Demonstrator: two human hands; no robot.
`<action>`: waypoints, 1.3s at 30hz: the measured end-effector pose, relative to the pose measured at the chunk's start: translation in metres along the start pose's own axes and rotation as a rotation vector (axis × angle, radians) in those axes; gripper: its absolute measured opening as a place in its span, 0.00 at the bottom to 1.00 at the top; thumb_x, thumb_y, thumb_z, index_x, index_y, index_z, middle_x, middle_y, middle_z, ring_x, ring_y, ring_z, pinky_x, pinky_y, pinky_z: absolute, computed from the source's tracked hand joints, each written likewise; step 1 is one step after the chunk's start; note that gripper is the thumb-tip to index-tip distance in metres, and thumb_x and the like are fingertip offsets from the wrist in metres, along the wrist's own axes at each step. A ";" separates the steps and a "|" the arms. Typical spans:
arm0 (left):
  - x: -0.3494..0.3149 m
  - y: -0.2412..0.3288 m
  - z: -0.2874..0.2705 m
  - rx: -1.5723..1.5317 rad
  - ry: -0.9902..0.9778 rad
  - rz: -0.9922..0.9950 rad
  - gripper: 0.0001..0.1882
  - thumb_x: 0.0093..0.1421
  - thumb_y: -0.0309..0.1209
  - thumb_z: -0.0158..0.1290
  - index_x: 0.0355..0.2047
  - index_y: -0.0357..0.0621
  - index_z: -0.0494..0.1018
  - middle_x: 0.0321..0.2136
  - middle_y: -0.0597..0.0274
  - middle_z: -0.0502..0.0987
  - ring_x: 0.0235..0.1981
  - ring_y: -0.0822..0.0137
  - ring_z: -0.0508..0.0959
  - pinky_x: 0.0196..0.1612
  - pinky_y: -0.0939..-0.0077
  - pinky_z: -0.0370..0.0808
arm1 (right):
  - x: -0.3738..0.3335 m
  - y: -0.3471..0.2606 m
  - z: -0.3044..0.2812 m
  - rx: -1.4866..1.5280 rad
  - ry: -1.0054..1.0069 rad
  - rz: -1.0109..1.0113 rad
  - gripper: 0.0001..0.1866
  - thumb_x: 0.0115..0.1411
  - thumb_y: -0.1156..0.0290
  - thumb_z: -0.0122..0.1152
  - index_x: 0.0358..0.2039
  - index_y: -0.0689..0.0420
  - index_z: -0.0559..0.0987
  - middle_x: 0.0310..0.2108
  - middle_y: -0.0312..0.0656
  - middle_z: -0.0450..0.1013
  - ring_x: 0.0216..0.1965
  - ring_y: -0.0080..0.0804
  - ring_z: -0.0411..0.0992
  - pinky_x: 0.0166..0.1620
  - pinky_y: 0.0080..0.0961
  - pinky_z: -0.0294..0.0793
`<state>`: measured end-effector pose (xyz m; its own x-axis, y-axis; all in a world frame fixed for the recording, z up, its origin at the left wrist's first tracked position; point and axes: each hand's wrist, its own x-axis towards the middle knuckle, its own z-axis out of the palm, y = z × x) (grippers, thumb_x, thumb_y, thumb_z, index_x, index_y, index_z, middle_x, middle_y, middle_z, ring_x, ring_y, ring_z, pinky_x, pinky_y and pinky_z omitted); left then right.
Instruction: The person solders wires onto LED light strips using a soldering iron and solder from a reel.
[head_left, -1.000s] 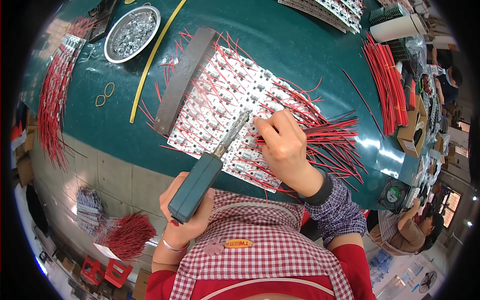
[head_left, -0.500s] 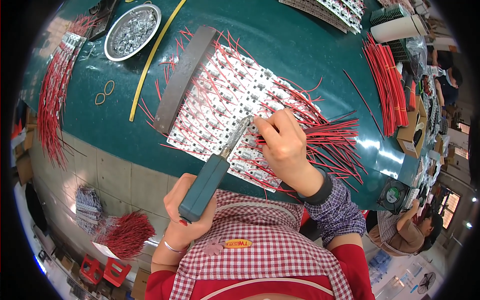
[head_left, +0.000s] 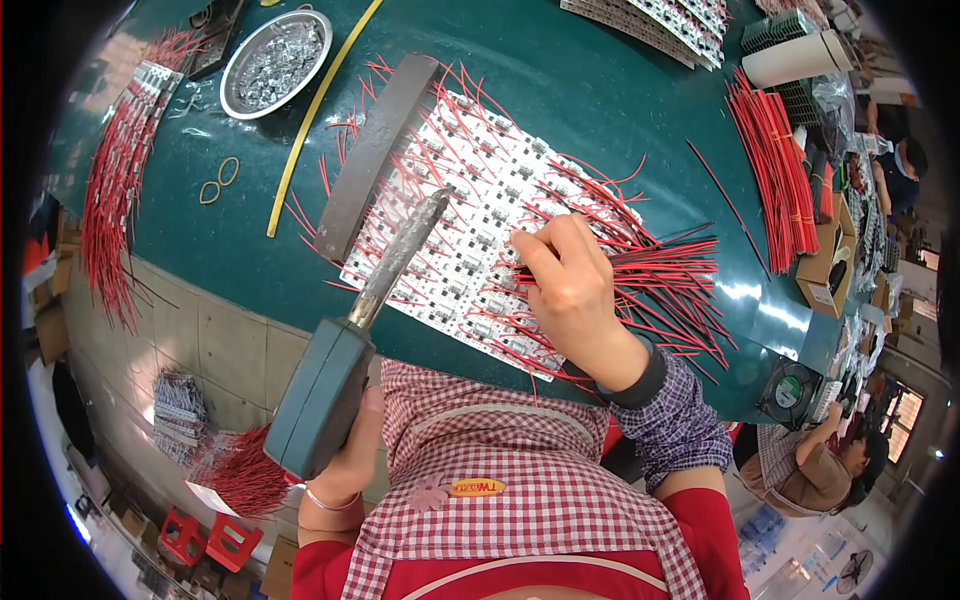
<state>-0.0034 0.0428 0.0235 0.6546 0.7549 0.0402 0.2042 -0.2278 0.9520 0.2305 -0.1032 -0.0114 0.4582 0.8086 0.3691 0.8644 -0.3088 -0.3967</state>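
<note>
My left hand (head_left: pixel 350 455) is wrapped around the dark green handle of a soldering iron (head_left: pixel 322 395). Its long metal shaft slants up over a white panel of small circuit boards (head_left: pixel 425 290), with the tip left of my right fingers and apart from them. My right hand (head_left: pixel 572 285) is closed in a pinch low over the panel's right half. Out from under that hand fans a bunch of red and black wires (head_left: pixel 670 270), so its fingers grip wire there. Across the panel's left side lies a dark flat bar (head_left: pixel 372 165), with thin red wires sticking out around it.
A metal bowl (head_left: pixel 229 95) of silvery bits, a yellow strip (head_left: pixel 305 140) and rubber bands (head_left: pixel 228 172) lie to the left. Wired board strips (head_left: pixel 115 190) overhang the table's left edge. At right are bundled red wires (head_left: pixel 775 165), a small fan (head_left: pixel 788 388) and a co-worker (head_left: pixel 830 460).
The soldering iron has swung left in my left hand, its tip drawing away from my right fingertips and off the boards' middle. My right hand stays almost in place.
</note>
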 end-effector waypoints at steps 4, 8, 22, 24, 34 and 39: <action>0.000 -0.008 -0.006 0.006 -0.129 0.015 0.19 0.57 0.19 0.63 0.50 0.31 0.77 0.43 0.52 0.82 0.42 0.63 0.83 0.45 0.71 0.79 | -0.004 0.007 -0.002 0.157 0.036 0.039 0.23 0.40 0.90 0.61 0.41 0.65 0.81 0.34 0.45 0.71 0.35 0.41 0.73 0.34 0.33 0.75; -0.007 -0.009 0.002 -0.150 -0.140 -0.101 0.22 0.57 0.14 0.59 0.53 0.33 0.76 0.47 0.54 0.81 0.38 0.69 0.80 0.41 0.75 0.78 | -0.011 0.013 -0.013 0.233 0.158 -0.052 0.31 0.38 0.94 0.62 0.46 0.63 0.83 0.36 0.42 0.74 0.34 0.37 0.75 0.36 0.30 0.78; -0.010 -0.021 0.001 -0.075 -0.231 -0.116 0.23 0.57 0.17 0.62 0.54 0.33 0.76 0.48 0.52 0.81 0.50 0.62 0.80 0.56 0.67 0.75 | -0.023 -0.013 -0.003 0.055 -0.109 0.117 0.33 0.41 0.89 0.59 0.54 0.66 0.79 0.32 0.43 0.65 0.34 0.38 0.69 0.31 0.33 0.71; -0.004 -0.018 0.010 -0.086 -0.178 -0.104 0.20 0.55 0.18 0.63 0.49 0.31 0.77 0.42 0.53 0.82 0.41 0.66 0.81 0.46 0.72 0.77 | -0.023 -0.016 0.003 0.068 -0.049 0.175 0.34 0.37 0.91 0.60 0.50 0.61 0.82 0.32 0.44 0.68 0.33 0.39 0.71 0.32 0.34 0.71; -0.002 -0.024 0.013 -0.084 -0.188 -0.017 0.16 0.51 0.16 0.61 0.42 0.28 0.79 0.34 0.52 0.81 0.30 0.66 0.81 0.35 0.76 0.78 | -0.013 -0.018 0.002 0.028 0.011 0.074 0.31 0.34 0.91 0.59 0.45 0.63 0.82 0.31 0.43 0.69 0.31 0.40 0.71 0.30 0.35 0.71; 0.001 -0.013 0.011 -0.057 -0.264 -0.087 0.14 0.50 0.15 0.60 0.39 0.28 0.79 0.34 0.51 0.81 0.29 0.65 0.81 0.34 0.75 0.77 | -0.013 -0.018 0.003 0.040 0.024 0.055 0.24 0.38 0.88 0.59 0.41 0.65 0.81 0.30 0.43 0.68 0.30 0.39 0.70 0.28 0.33 0.71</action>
<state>0.0027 0.0392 0.0079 0.8049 0.5821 -0.1155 0.2313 -0.1285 0.9644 0.2085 -0.1063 -0.0117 0.5102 0.7783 0.3660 0.8291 -0.3319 -0.4500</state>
